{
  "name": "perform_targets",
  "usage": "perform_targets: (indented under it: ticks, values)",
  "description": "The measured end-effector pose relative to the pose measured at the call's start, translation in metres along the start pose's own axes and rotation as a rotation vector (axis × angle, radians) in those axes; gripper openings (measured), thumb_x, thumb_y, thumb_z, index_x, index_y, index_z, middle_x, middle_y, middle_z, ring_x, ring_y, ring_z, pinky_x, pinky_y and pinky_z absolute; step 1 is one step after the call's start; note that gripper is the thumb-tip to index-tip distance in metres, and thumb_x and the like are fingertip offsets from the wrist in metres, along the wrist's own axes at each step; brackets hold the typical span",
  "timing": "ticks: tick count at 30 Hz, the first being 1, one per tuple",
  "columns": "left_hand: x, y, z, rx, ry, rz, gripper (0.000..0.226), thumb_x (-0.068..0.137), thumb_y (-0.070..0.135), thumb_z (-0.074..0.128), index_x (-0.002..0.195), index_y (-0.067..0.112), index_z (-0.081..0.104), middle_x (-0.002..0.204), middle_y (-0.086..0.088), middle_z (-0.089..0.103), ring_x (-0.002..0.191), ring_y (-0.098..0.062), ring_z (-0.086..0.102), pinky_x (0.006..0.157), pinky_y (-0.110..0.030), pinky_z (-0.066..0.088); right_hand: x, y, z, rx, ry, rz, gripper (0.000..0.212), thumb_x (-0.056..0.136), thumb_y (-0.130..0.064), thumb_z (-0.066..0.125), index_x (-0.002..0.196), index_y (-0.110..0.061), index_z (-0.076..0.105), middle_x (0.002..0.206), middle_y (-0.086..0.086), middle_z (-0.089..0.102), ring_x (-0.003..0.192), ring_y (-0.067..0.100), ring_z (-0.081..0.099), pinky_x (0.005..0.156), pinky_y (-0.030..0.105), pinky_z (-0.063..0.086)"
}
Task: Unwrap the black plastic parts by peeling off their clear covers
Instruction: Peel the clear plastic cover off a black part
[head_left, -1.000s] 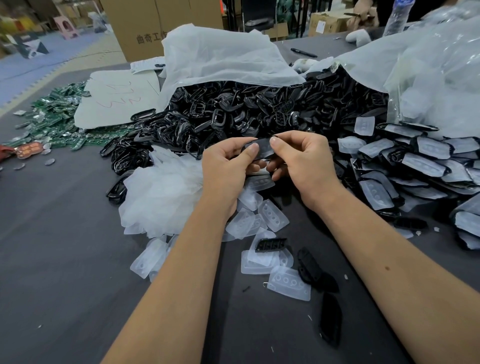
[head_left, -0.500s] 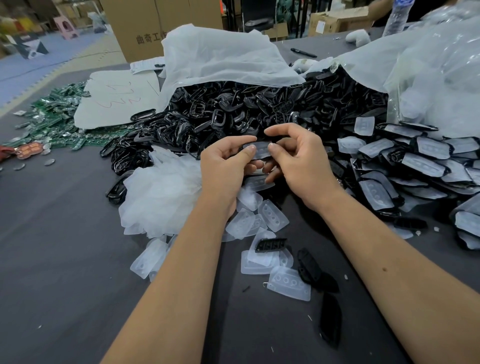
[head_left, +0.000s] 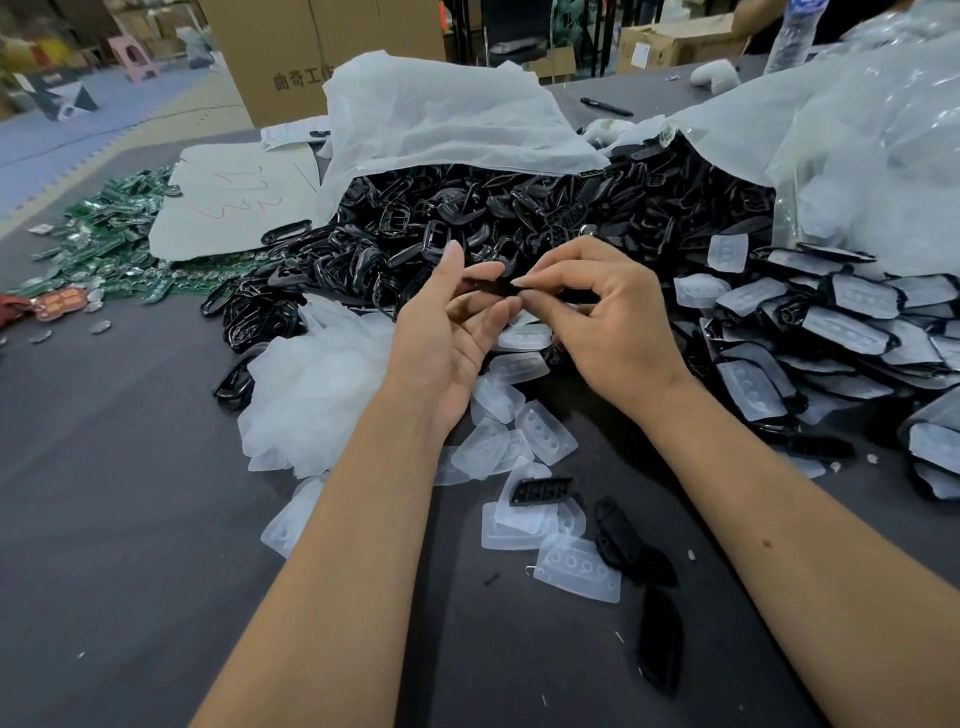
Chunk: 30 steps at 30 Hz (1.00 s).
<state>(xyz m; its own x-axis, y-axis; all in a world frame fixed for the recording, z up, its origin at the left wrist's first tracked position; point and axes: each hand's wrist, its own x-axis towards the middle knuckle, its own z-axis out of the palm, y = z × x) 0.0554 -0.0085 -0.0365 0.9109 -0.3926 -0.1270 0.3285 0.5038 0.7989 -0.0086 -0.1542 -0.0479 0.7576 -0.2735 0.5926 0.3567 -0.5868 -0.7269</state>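
Both hands meet just above frame centre over a dark table (head_left: 130, 519). The right hand (head_left: 597, 322) pinches one end of a black plastic part (head_left: 485, 285) between thumb and forefinger. The left hand (head_left: 452, 322), palm up with fingers loosely extended, supports the part's other end on its fingertips. Peeled clear covers (head_left: 545, 439) lie at 6 o'clock from the hands; a heap of black parts (head_left: 467, 218) at 12 o'clock; still-wrapped parts (head_left: 847, 332) at 3 o'clock.
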Motion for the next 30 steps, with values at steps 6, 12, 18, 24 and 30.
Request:
perform_targets:
  ticks: [6, 12, 18, 24, 30]
  values:
    - [-0.002, -0.009, 0.0, 0.165, -0.045, 0.115, 0.01, 0.101, 0.008, 0.065, 0.101, 0.003, 0.073, 0.091, -0.013, 0.07, 0.068, -0.014, 0.068, 0.063, -0.019, 0.056, 0.002, -0.006, -0.002, 0.624, -0.013, 0.534, 0.012, 0.093, -0.007, 0.074, 0.084, -0.012, 0.079, 0.072, -0.001, 0.069, 0.067, 0.011, 0.059, 0.057, 0.027, 0.052]
    - [-0.001, -0.008, 0.0, 0.184, -0.012, 0.127, 0.017, 0.101, 0.01, 0.066, 0.088, 0.011, 0.077, 0.081, -0.004, 0.072, 0.064, -0.009, 0.063, 0.061, -0.018, 0.055, 0.003, -0.005, -0.004, 0.796, -0.094, 0.638, 0.015, 0.098, -0.003, 0.065, 0.109, 0.002, 0.074, 0.088, 0.007, 0.073, 0.072, 0.012, 0.066, 0.069, 0.028, 0.056]
    - [0.001, -0.012, 0.001, 0.22, 0.003, 0.125, 0.014, 0.103, 0.014, 0.064, 0.104, 0.006, 0.075, 0.088, -0.006, 0.072, 0.073, -0.01, 0.064, 0.065, -0.021, 0.056, 0.001, -0.005, -0.001, 0.847, -0.052, 0.644, 0.014, 0.097, 0.0, 0.065, 0.108, -0.001, 0.075, 0.084, 0.003, 0.077, 0.073, 0.009, 0.07, 0.076, 0.027, 0.059]
    - [0.002, -0.013, 0.002, 0.211, 0.03, 0.112, 0.014, 0.103, 0.014, 0.065, 0.096, 0.006, 0.074, 0.083, -0.006, 0.073, 0.068, -0.01, 0.065, 0.063, -0.02, 0.056, 0.0, -0.005, 0.004, 0.876, 0.007, 0.656, 0.014, 0.096, 0.004, 0.065, 0.107, 0.001, 0.073, 0.082, 0.003, 0.077, 0.07, 0.009, 0.071, 0.073, 0.026, 0.059]
    - [0.003, -0.014, 0.002, 0.23, 0.028, 0.104, 0.015, 0.103, 0.013, 0.064, 0.094, 0.007, 0.074, 0.083, -0.005, 0.073, 0.071, -0.011, 0.066, 0.066, -0.022, 0.056, 0.0, -0.003, 0.005, 0.907, 0.027, 0.667, 0.022, 0.095, 0.008, 0.064, 0.112, -0.005, 0.072, 0.094, 0.009, 0.076, 0.077, 0.013, 0.072, 0.076, 0.026, 0.059]
